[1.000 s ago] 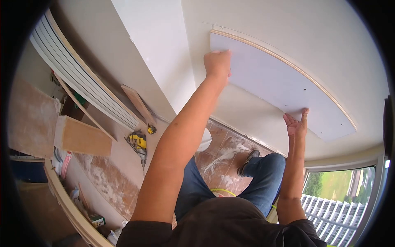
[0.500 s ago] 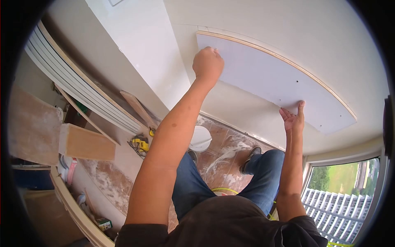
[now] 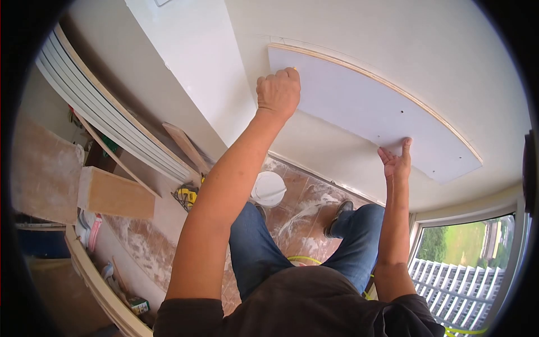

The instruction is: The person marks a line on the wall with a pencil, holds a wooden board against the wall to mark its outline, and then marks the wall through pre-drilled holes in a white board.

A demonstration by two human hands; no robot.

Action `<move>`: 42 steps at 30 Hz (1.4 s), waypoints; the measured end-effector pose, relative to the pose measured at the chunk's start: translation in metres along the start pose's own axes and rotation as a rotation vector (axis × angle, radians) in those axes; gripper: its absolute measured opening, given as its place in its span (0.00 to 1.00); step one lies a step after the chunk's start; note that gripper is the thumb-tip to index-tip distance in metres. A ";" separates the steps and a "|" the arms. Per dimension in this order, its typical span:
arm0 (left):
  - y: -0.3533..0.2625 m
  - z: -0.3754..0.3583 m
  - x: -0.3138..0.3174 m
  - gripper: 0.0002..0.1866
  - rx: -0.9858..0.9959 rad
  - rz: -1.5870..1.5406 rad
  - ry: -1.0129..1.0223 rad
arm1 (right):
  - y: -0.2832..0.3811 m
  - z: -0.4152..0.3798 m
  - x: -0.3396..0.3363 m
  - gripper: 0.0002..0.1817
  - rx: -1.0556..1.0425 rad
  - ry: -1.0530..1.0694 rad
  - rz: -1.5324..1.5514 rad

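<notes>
A white curved board [image 3: 348, 101] with a pale wood edge lies against the wall, with several small dark holes in its face. My left hand [image 3: 279, 92] is closed at the board's left end, its fingers wrapped round something small; only a tiny yellowish tip shows above the knuckles. Along the lower edge, right of the middle, my right hand [image 3: 397, 162] is open, palm up, with its fingers and thumb touching the board from below.
A white bucket [image 3: 268, 189] stands on the dusty tiled floor [image 3: 303, 210]. Left of it are a yellow tool [image 3: 188, 196] with a cord, a leaning wood strip [image 3: 185, 145], stacked curved panels [image 3: 112, 115] and a wooden box [image 3: 120, 192]. A window [image 3: 463, 264] is at the lower right.
My left hand has turned and shifted slightly left, with its knuckles now more toward the view. My right hand stays under the board. The whole view has shifted a little.
</notes>
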State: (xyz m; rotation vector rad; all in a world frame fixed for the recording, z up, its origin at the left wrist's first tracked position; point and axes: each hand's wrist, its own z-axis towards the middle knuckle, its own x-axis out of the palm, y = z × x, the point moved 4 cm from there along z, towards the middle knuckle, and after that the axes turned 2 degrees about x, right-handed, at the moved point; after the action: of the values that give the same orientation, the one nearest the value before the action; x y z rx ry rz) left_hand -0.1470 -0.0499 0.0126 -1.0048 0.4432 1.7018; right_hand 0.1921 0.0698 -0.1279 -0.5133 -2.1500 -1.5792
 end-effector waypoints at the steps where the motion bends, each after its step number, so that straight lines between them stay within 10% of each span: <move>1: 0.004 0.002 0.001 0.08 0.017 -0.003 0.020 | -0.001 0.001 0.001 0.59 0.006 -0.009 0.002; 4: 0.006 0.011 0.004 0.07 0.068 -0.021 0.080 | 0.000 0.000 0.000 0.59 0.012 -0.032 0.001; 7: 0.019 0.016 0.015 0.07 -0.641 -1.096 0.210 | 0.000 -0.002 0.001 0.59 0.006 -0.031 -0.001; 13: 0.039 -0.018 0.000 0.11 -0.947 -1.531 0.259 | 0.001 0.000 0.000 0.59 -0.021 -0.016 -0.003; 20: 0.037 -0.073 0.029 0.13 -0.338 -0.474 -0.101 | 0.003 -0.003 0.005 0.59 -0.011 0.005 -0.037; 42: 0.028 -0.071 0.102 0.08 0.030 -0.220 -0.052 | 0.003 -0.003 0.005 0.61 -0.006 0.016 -0.030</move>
State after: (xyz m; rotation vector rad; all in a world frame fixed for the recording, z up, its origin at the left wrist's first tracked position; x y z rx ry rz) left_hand -0.1522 -0.0495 -0.1151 -0.9493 0.3112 1.5158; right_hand 0.1894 0.0676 -0.1220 -0.4705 -2.1509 -1.6012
